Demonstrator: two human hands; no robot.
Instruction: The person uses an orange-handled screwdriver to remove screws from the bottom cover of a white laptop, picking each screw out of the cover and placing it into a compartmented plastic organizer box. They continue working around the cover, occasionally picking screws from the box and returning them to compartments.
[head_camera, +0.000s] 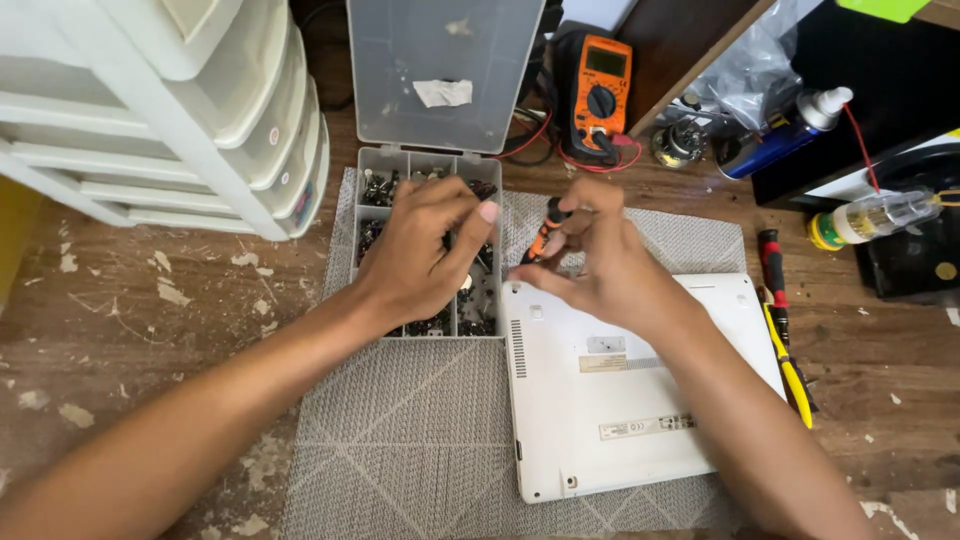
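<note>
Screwdriver held over the top left corner of a white laptop, beside an open parts box.
The laptop lies underside up on a grey mat on the worn wooden desk. The right hand has its fingers closed around the orange and black screwdriver, tip pointing down at the laptop's corner. The left hand hovers over the box's compartments of small dark screws, fingers curled and pinched together; whether they hold a screw cannot be told. White drawers stand at the left, an orange multimeter behind, a spray can and more screwdrivers at the right.
</note>
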